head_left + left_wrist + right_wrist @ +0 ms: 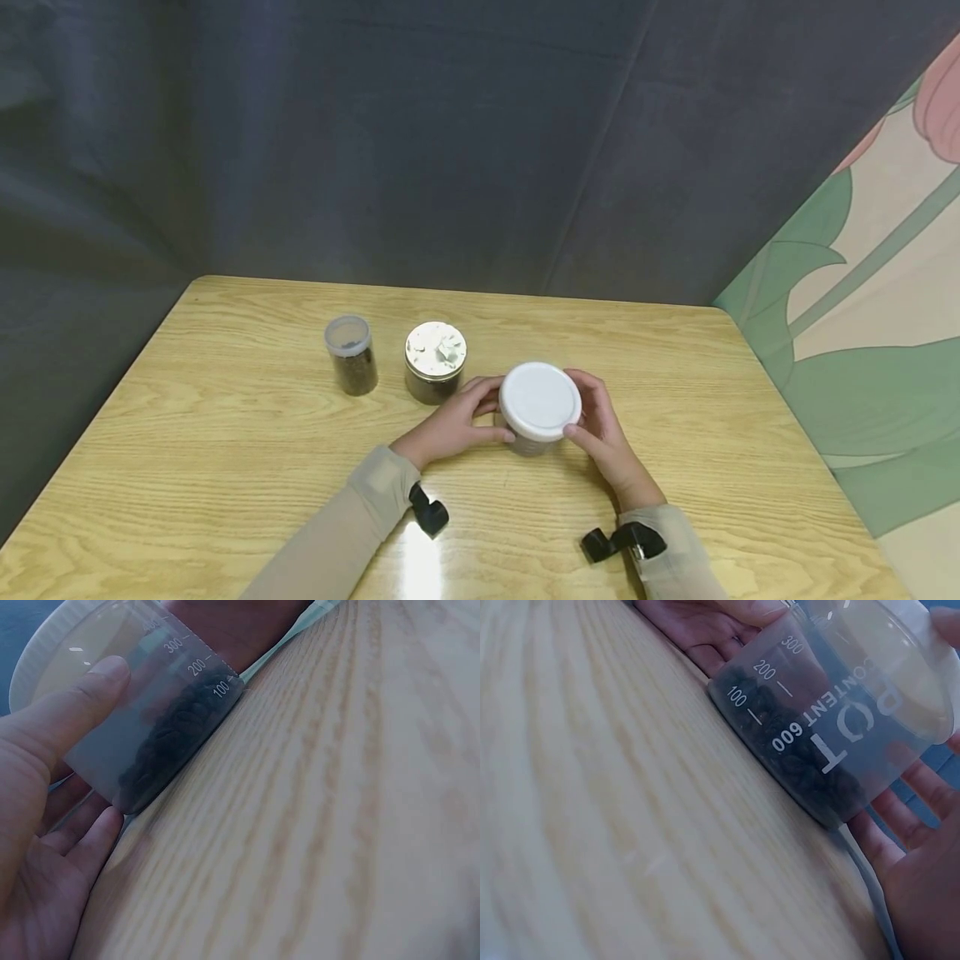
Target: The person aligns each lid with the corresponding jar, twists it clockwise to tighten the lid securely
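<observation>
A see-through plastic measuring jar [832, 727] with a white lid [540, 402] stands on the wooden table between both hands. Dark bean-like pieces [180, 727] fill its lower part, near the printed 100 and 200 marks. The left hand [455, 423] holds its left side, thumb at the front and fingers curved behind. From the right, the right hand [611, 442] grips it with the thumb at the lid's rim; the fingers reach round the far side, partly hidden by the lid in the head view. The lid sits flat on the jar.
Left of the hands stands a jar with a pale lid [436, 348] bearing white scraps, close to the left fingers. Farther left is a small clear container [355, 371] with dark contents. The table [225, 400] ends at a dark curtain [420, 167] behind.
</observation>
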Action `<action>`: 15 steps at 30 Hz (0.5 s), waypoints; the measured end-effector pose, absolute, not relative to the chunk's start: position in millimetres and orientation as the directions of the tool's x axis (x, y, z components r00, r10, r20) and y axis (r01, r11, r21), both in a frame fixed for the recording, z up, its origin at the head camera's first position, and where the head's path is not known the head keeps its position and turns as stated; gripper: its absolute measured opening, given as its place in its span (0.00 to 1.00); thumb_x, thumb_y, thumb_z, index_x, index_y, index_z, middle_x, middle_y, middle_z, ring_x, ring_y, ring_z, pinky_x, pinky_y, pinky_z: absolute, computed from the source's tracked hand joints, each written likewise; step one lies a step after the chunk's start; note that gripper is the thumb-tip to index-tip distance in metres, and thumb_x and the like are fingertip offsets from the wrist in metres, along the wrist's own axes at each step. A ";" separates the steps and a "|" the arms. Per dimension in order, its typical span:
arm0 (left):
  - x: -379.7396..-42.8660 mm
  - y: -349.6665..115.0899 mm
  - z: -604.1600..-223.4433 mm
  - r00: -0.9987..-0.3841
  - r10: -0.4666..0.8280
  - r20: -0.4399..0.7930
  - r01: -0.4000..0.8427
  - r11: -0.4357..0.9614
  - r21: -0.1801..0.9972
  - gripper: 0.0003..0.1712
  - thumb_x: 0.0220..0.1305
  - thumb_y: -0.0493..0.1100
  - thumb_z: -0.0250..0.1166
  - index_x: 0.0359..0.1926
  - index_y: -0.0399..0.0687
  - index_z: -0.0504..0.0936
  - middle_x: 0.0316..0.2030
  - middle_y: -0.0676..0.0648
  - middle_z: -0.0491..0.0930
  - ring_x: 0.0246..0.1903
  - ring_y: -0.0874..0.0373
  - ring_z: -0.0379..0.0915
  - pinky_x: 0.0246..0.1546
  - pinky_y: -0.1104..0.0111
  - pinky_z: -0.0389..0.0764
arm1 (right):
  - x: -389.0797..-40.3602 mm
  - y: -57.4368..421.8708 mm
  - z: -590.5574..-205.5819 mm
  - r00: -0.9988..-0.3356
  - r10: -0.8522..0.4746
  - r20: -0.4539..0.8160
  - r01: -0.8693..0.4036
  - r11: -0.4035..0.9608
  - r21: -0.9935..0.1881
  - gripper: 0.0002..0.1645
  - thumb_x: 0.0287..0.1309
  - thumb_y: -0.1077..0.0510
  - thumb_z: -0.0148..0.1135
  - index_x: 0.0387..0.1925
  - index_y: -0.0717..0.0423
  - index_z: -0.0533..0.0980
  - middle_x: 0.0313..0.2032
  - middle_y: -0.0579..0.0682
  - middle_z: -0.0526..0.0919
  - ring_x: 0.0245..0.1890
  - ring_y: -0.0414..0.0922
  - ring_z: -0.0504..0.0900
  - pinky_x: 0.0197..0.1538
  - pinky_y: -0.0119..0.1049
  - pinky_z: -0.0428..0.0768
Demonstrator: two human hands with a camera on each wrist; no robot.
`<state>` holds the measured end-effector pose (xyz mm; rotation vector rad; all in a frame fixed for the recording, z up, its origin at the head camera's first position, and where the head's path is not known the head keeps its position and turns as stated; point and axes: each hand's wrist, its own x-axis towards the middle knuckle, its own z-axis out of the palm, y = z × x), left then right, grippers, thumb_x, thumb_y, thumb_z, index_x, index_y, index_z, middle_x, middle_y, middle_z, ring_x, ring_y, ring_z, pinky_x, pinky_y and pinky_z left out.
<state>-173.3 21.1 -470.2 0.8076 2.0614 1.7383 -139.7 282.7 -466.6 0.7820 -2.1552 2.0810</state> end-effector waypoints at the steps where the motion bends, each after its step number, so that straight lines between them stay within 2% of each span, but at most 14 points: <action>1: -173.4 21.1 -470.4 -0.786 0.608 0.114 0.214 0.094 0.972 0.47 0.59 0.37 0.75 0.75 0.40 0.61 0.69 0.41 0.64 0.67 0.51 0.68 0.66 0.74 0.71 | -139.8 282.9 -466.9 -0.872 -0.319 0.372 -0.378 -0.046 -0.925 0.41 0.62 0.69 0.59 0.73 0.65 0.54 0.67 0.49 0.67 0.67 0.43 0.67 0.68 0.29 0.69; 4: -173.9 21.0 -470.8 -0.784 0.609 0.120 0.221 0.092 0.971 0.47 0.59 0.37 0.75 0.75 0.40 0.61 0.69 0.41 0.64 0.67 0.52 0.68 0.67 0.74 0.71 | -140.1 282.8 -467.4 -0.872 -0.314 0.376 -0.371 -0.080 -0.925 0.43 0.62 0.64 0.68 0.70 0.65 0.53 0.64 0.50 0.67 0.65 0.43 0.67 0.68 0.29 0.70; 9: -173.6 20.7 -469.7 -0.780 0.611 0.134 0.228 0.078 0.970 0.47 0.59 0.36 0.75 0.75 0.39 0.61 0.69 0.40 0.63 0.67 0.50 0.68 0.67 0.73 0.71 | -140.3 282.5 -468.9 -0.870 -0.306 0.387 -0.377 -0.093 -0.921 0.48 0.60 0.58 0.73 0.68 0.66 0.52 0.62 0.50 0.67 0.64 0.42 0.68 0.67 0.28 0.70; 12: -172.9 20.6 -468.4 -0.778 0.612 0.138 0.230 0.072 0.971 0.47 0.60 0.36 0.75 0.75 0.38 0.61 0.69 0.38 0.63 0.67 0.48 0.67 0.67 0.73 0.71 | -140.0 282.7 -469.3 -0.865 -0.314 0.390 -0.382 -0.091 -0.920 0.48 0.62 0.57 0.72 0.69 0.66 0.51 0.63 0.50 0.67 0.65 0.42 0.67 0.68 0.29 0.69; 15: -172.2 20.6 -467.5 -0.780 0.612 0.132 0.225 0.076 0.971 0.47 0.60 0.37 0.75 0.75 0.38 0.61 0.69 0.38 0.63 0.67 0.48 0.67 0.67 0.73 0.71 | -139.1 283.0 -468.4 -0.867 -0.323 0.380 -0.379 -0.067 -0.923 0.42 0.68 0.59 0.63 0.72 0.63 0.50 0.64 0.50 0.67 0.66 0.43 0.67 0.69 0.28 0.67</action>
